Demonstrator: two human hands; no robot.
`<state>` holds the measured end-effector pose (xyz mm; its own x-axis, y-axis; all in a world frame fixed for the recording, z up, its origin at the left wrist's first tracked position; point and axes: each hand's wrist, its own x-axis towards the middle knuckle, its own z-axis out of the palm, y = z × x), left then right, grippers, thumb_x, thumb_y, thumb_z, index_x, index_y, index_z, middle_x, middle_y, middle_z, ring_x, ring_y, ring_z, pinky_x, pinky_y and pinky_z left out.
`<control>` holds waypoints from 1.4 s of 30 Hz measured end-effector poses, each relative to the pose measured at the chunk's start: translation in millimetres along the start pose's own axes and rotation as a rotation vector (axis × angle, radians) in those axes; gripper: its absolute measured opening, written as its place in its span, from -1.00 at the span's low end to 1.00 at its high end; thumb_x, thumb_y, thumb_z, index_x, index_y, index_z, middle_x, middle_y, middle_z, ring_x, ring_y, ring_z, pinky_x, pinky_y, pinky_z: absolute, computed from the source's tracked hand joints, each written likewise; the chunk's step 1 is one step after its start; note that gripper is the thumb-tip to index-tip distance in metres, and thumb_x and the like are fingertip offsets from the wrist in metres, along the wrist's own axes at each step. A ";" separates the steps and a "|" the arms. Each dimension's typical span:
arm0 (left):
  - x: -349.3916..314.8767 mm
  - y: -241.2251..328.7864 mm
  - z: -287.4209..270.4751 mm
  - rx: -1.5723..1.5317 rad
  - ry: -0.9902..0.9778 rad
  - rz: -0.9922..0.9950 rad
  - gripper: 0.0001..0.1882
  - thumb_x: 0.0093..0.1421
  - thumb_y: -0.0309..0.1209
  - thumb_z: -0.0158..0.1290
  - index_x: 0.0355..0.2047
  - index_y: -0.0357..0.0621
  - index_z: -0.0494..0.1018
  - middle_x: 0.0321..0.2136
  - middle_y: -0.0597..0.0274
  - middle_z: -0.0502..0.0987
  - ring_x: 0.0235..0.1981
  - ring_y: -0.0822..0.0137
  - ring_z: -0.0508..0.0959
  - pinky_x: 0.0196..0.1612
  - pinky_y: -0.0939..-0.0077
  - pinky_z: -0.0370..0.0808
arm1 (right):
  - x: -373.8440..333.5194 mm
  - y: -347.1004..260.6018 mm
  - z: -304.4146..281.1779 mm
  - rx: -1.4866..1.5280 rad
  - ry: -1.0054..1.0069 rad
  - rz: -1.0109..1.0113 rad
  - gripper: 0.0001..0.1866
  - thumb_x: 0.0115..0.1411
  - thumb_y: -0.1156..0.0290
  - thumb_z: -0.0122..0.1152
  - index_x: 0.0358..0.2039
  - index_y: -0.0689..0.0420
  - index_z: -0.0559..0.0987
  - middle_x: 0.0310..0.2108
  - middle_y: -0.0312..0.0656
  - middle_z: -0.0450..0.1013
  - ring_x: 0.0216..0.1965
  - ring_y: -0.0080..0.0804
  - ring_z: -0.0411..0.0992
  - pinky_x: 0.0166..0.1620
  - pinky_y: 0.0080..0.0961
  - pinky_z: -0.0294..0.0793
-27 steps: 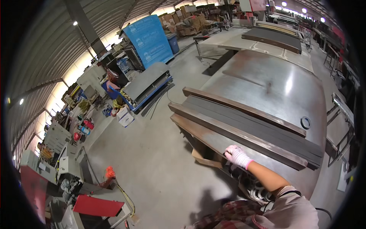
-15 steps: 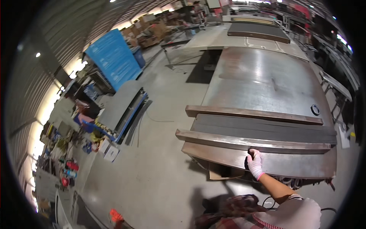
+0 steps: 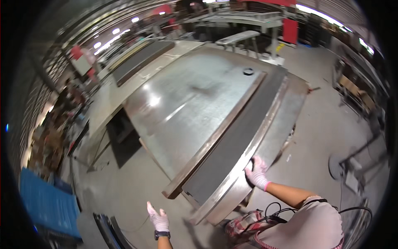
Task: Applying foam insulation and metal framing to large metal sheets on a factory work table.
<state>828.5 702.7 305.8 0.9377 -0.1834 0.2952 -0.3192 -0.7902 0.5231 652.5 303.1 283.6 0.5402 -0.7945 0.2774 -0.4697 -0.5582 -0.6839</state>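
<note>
My right hand, in a white glove with a pink cuff, is at the near edge of a long metal bar. Its fingers are curled round something dark that I cannot make out. Alongside that bar lies a stack of dark grey strips or sheets, with a second brown-edged bar on its far side. All of these rest on a large metal-topped table. Off the table's left end, my gloved left hand hangs in the air, fingers spread, holding nothing; a dark watch is on its wrist.
A black ring lies on the metal top. Another dark slab sits on the pale table beyond. A blue-covered stack stands at lower left. Black cables loop beside my body, and a stand with a wheel-like part is at right.
My view has swung to the right, so the table now runs diagonally. My left hand has come into view at the bottom. My right hand stays by the near bar.
</note>
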 end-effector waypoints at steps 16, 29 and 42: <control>168.7 3.5 21.0 0.132 -0.637 0.914 -0.63 0.05 -0.04 0.08 -0.19 0.08 0.45 -0.30 0.09 0.56 -0.29 0.05 0.54 -0.19 0.24 0.47 | -107.5 -174.8 65.8 0.407 0.093 0.768 0.08 -0.01 0.33 0.26 0.32 0.15 -0.30 -0.07 0.20 0.34 -0.10 -0.11 0.38 0.01 -0.38 0.37; 199.3 65.3 31.7 0.299 -1.384 1.160 0.07 -0.10 -0.20 0.22 0.27 -0.26 -0.20 0.05 -0.20 0.32 0.03 -0.05 0.40 0.05 0.20 0.37 | -57.7 -125.3 64.4 0.364 0.204 0.724 0.02 0.02 0.33 0.27 0.32 0.07 -0.22 0.01 0.13 0.32 0.01 -0.12 0.34 0.09 -0.38 0.31; 270.8 167.3 219.4 -0.071 -1.358 1.141 -0.02 -0.11 -0.40 0.14 0.29 -0.22 -0.12 -0.11 -0.25 0.45 -0.05 -0.08 0.46 0.02 0.29 0.41 | 57.4 -63.2 69.2 0.480 0.376 0.711 0.08 -0.08 0.25 0.42 0.32 0.14 -0.08 -0.24 0.00 0.51 -0.14 -0.34 0.43 -0.01 -0.47 0.37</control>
<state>1059.2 392.6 297.9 -0.3023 -0.9095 -0.2854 -0.8022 0.0811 0.5915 761.5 309.2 296.1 -0.0636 -0.9833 -0.1703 -0.2193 0.1803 -0.9589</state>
